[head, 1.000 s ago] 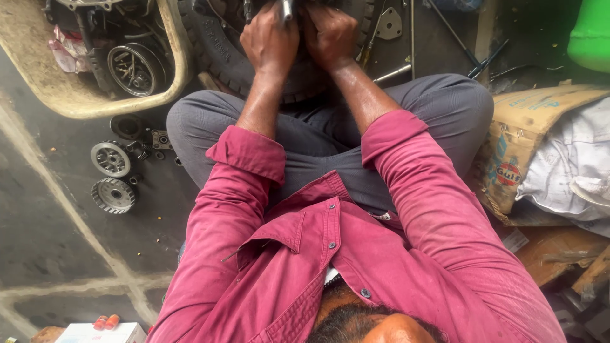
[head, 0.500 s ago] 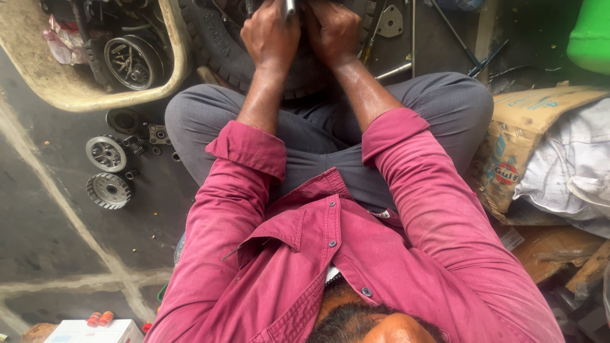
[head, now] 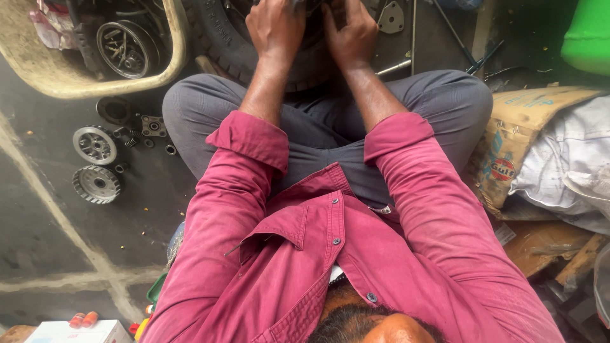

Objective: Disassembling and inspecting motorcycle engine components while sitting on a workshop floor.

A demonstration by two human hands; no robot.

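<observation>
By my right knee leans a tan cardboard box (head: pixel 518 152) bearing a round red label (head: pixel 502 169); a small white carton (head: pixel 70 332) sits behind my left elbow

Magenta shirt (head: pixel 330 254), grey trousers (head: pixel 438 101), black tyre (head: pixel 222 38), beige tub (head: pixel 76 86), green container (head: pixel 588 35).

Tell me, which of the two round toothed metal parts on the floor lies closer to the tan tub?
The upper gear, the flatter one with a ring of holes in its face. The other gear, with teeth standing up around its rim, lies below it, farther from the tan tub.
</observation>
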